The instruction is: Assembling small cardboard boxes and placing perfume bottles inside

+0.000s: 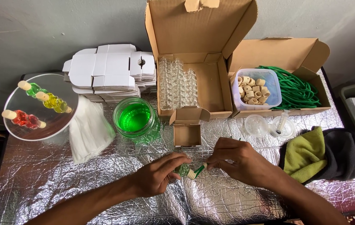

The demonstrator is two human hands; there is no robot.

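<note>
My left hand [157,177] grips a small bumpy glass bottle [183,169] filled with green liquid, lying sideways over the foil-covered table [81,187]. A cream screw cap [191,173] sits on the bottle's neck. My right hand [238,160] pinches a short green cord [200,169] at the cap end. Both hands meet near the table's middle, just in front of a small open cardboard box [187,130].
A glass jar of green liquid [135,119] stands left of the small box. Behind are a carton of empty bottles [179,85], a carton with green cords [296,89] and a tub of caps [254,88], flat white boxes [110,73], a round plate [40,125] with filled bottles, cloths [315,154].
</note>
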